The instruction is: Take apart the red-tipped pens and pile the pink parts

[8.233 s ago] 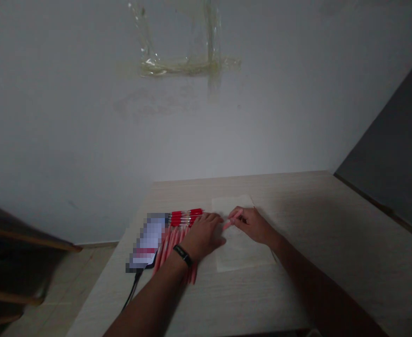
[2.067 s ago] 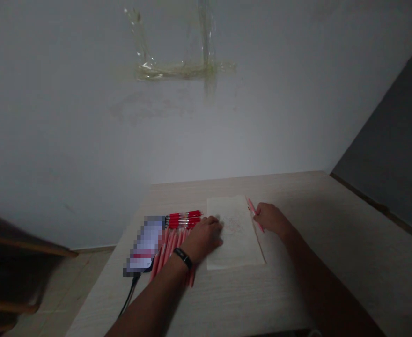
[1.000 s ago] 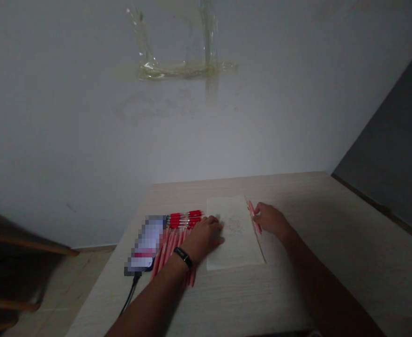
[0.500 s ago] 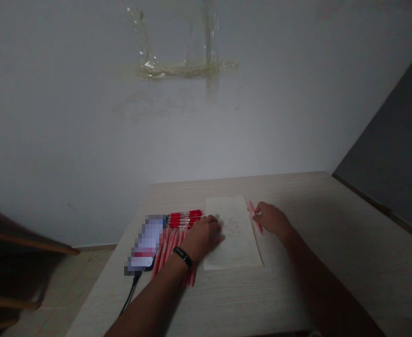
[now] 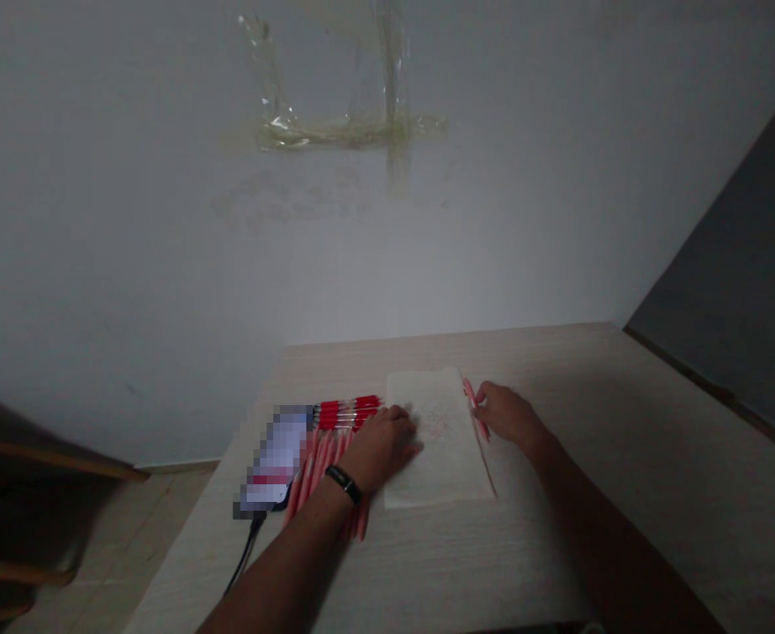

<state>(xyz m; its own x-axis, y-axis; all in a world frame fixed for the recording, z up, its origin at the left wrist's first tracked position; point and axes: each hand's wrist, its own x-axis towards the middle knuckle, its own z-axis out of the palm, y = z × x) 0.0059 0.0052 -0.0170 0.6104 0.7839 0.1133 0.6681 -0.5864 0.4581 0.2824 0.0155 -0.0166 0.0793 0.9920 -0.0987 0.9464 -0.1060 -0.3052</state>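
A white sheet or pad of paper [image 5: 437,480] lies on the table, with small faint reddish marks near its middle. My left hand [image 5: 387,443] rests over its left edge, fingers laid down and thumb apart, wearing a black wristband. Beneath and beside that hand are several pink pens [image 5: 314,467] in a row; the hand and forearm hide part of them. Several red pens [image 5: 344,411] lie just behind. My right hand [image 5: 503,412] is closed on a pink pen [image 5: 470,394], held along the paper's right edge.
A phone [image 5: 278,458] with a blurred-out screen lies left of the pens, its black cable [image 5: 246,553] running toward the table's near left edge. Behind the table [image 5: 427,572] stands a wall [image 5: 526,220] with strips of clear tape [image 5: 335,134]. Wooden bars [image 5: 50,453] show at the lower left.
My right hand has shifted slightly left with the pink pen, which now sits closer against the paper's right edge. My left hand has stayed in place.
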